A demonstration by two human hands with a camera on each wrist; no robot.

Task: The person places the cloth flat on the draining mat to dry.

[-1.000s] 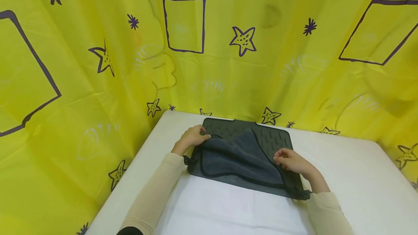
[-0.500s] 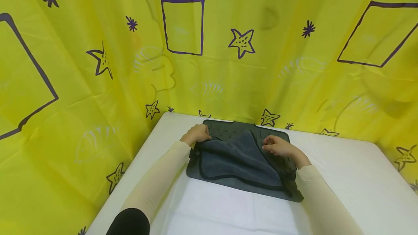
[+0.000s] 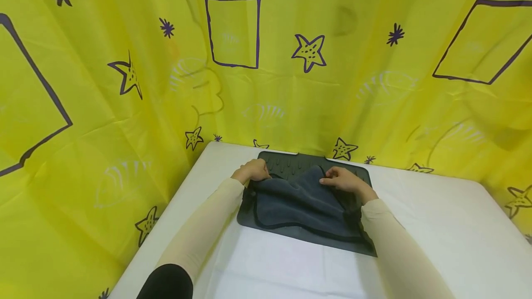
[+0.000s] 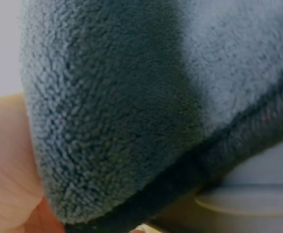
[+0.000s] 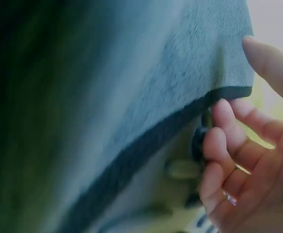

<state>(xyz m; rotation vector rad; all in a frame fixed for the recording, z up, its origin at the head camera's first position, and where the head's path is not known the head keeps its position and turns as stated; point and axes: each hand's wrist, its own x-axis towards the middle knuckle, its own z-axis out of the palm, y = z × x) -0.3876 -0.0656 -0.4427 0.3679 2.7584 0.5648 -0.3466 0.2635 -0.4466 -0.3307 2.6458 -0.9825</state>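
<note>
A dark grey plush cloth [image 3: 291, 206] with a black bound edge lies crumpled over a dark ribbed mat [image 3: 287, 160], its middle raised in folds. My left hand [image 3: 256, 170] grips the cloth near its far left corner. In the left wrist view the cloth [image 4: 112, 107] hides most of that hand. At the peaked far right corner, my right hand [image 3: 342, 180] has its thumb and fingers apart. The right wrist view puts the thumb [image 5: 265, 58] at the cloth's side, while the fingertips [image 5: 223, 109] sit right below the black edge.
The mat lies near the far edge of a white table [image 3: 432, 216]. A yellow curtain [image 3: 266, 91] printed with purple stars and frames hangs close behind it and along the left side.
My right hand has moved left and away from me, from the cloth's right edge to its peaked corner. The left hand's fingers have curled down onto the far left corner.
</note>
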